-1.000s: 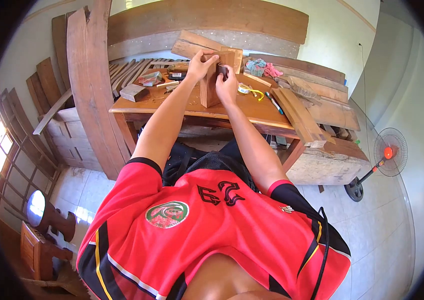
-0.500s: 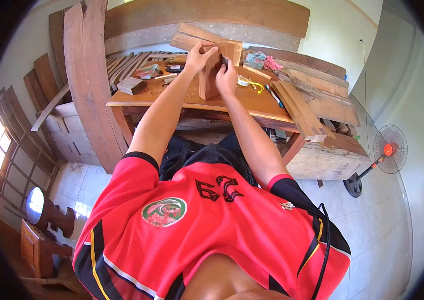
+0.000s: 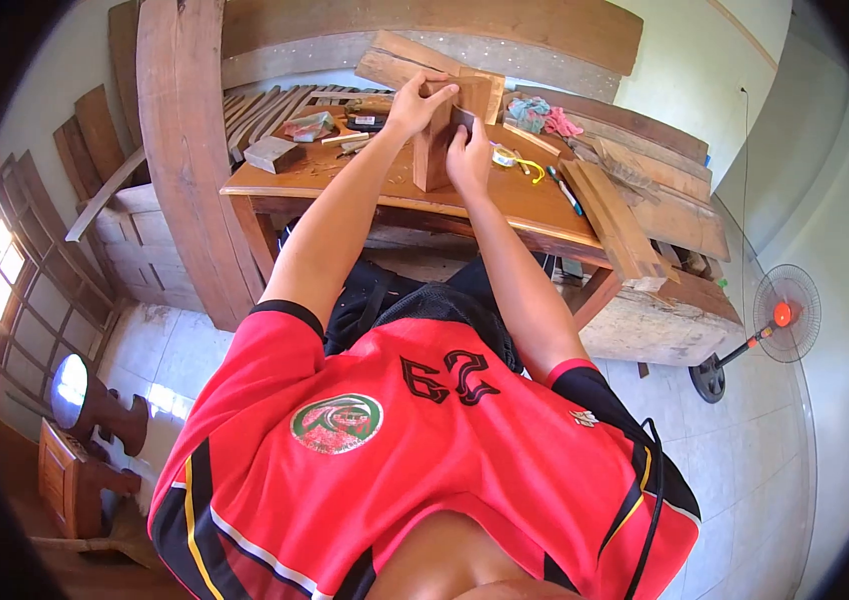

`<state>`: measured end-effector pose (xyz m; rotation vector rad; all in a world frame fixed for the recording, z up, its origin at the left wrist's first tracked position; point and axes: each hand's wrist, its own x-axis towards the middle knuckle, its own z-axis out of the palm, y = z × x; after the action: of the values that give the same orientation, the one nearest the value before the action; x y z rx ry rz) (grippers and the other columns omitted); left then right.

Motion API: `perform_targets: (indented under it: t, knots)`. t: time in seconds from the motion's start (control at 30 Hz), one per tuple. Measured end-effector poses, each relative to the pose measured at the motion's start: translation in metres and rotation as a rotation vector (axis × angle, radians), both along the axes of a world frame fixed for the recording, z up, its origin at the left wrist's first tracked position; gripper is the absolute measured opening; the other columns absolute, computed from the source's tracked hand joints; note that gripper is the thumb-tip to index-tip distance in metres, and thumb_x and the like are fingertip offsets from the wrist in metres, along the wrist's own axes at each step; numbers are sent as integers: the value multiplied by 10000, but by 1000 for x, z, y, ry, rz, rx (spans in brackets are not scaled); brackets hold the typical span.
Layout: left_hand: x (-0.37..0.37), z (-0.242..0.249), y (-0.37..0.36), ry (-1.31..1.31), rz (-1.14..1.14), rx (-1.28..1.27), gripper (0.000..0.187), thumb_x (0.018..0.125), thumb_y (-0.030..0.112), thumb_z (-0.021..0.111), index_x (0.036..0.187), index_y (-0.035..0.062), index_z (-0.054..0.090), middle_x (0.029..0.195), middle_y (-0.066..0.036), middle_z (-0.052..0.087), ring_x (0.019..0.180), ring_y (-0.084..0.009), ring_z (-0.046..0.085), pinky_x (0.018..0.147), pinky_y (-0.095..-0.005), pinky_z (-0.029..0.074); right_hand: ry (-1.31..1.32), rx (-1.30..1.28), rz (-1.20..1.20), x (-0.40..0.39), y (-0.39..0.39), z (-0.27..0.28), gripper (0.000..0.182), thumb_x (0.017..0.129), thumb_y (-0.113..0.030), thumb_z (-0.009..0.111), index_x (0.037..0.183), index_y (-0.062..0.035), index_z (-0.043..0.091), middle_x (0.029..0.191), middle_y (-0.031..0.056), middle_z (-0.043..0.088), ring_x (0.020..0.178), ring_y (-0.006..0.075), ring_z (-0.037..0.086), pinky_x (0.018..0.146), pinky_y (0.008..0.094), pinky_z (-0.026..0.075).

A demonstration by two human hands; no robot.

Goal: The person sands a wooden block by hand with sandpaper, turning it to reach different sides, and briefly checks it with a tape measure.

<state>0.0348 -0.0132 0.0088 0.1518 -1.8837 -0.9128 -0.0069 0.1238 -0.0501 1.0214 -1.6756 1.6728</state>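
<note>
Cluttered desk (image 3: 365, 185) at upper centre, carrying an upright wooden block (image 3: 432, 150). Left hand (image 3: 415, 100) clamped on its top; right hand (image 3: 467, 150) pressing something small and dark against its side. Best kept steady, block braced upright.

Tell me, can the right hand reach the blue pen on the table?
Probably yes. The right hand rests on the upright wood block, and the blue pen lies on the table just beside it, nothing between.
</note>
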Motion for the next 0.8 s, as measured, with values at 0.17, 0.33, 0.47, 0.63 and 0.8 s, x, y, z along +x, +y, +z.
perform_targets:
  t: [0.17,0.33,0.47,0.63,0.8]
  knots:
    - [-3,-6,-2,56,-14,-48,485,930,494,748,1221,108,703,1150,-137,754,1104,-262,700,968,-360,517,-55,-35,4,-22,4,-11,224,988,-124,532,1134,17,626,1045,313,692,1005,505,649,861,531,503]
    - [5,-1,8,81,-12,-93,463,978,463,707,1231,76,686,1060,-139,738,985,-230,677,909,-351,511,70,-70,98,-13,12,10,246,984,-52,519,1184,0,654,1102,268,708,1061,451,672,911,470,524]
    - [14,3,16,12,18,-45,449,966,467,717,1231,105,697,980,-119,734,911,-226,666,859,-354,516,50,8,86,-8,13,0,268,978,-21,508,1189,-25,674,1095,246,721,1054,433,686,916,455,532]
    - [6,-2,9,-6,18,-24,476,940,522,727,1232,147,701,962,-129,747,909,-271,706,872,-382,535,40,-11,110,-14,12,6,277,967,0,503,1161,-41,697,1073,247,728,1033,432,696,884,455,541]
    - [-4,-11,4,33,83,-72,441,957,476,726,1226,127,703,982,-111,747,871,-199,674,855,-339,526,56,17,97,-14,12,-9,280,961,8,516,1160,-47,706,1061,245,731,1012,426,706,864,446,545]
